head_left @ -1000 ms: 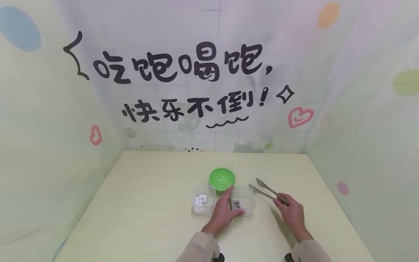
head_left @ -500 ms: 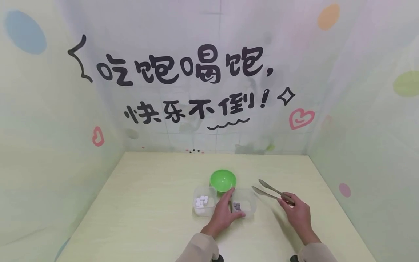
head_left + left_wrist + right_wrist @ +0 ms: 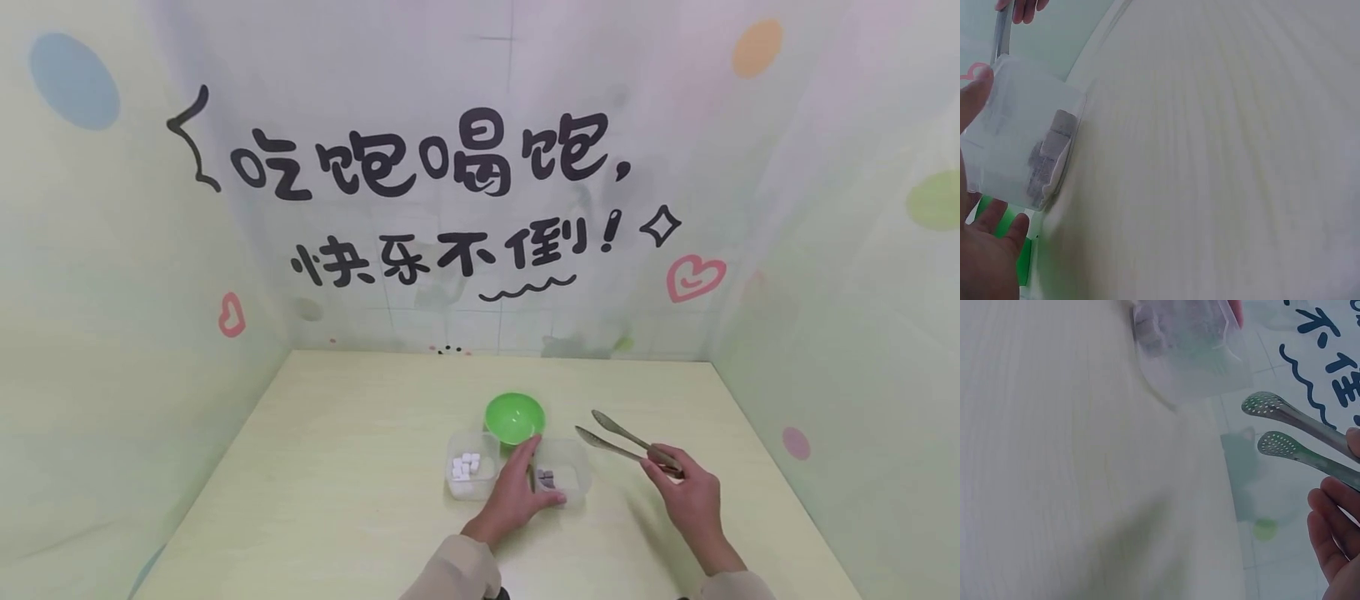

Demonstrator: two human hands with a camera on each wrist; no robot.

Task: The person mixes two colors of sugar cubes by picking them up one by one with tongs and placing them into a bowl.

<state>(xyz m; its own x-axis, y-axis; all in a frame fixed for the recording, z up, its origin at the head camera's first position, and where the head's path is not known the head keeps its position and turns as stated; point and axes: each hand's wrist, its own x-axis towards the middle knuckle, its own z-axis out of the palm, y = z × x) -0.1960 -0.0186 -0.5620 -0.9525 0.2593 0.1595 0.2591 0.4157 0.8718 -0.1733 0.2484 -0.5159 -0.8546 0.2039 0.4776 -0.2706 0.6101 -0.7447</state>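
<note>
OK, headcount first: one pair of metal tongs (image 3: 1297,420), one green bowl (image 3: 514,419), two see-through plastic tubs, and two bare hands sticking out of two light beige sleeves (image 3: 454,568). The left hand (image 3: 513,498) has a grip on the grey-cube tub (image 3: 576,490), thumb on one side and fingers on the other. The right hand (image 3: 692,493) is holding the tongs by the handle end, with the two perforated tips spread apart and hanging near that same tub, not touching it. In that tub I count at least three grey cubes (image 3: 1055,144), but they overlap so don't hold me to it. The white-cube tub (image 3: 468,492) sits just left of the left hand, with at least six white cubes (image 3: 466,466) bunched together. Bowl's right behind the tubs on the pale wood table (image 3: 337,483); can't tell if they touch. Writing-wise, the back wall has big black lettering (image 3: 480,154) in two lines: 吃饱喝饱, then 快乐不倒! There's one squiggle (image 3: 527,290) underneath, one four-pointed star (image 3: 661,226), and two pink hearts (image 3: 696,257).
</note>
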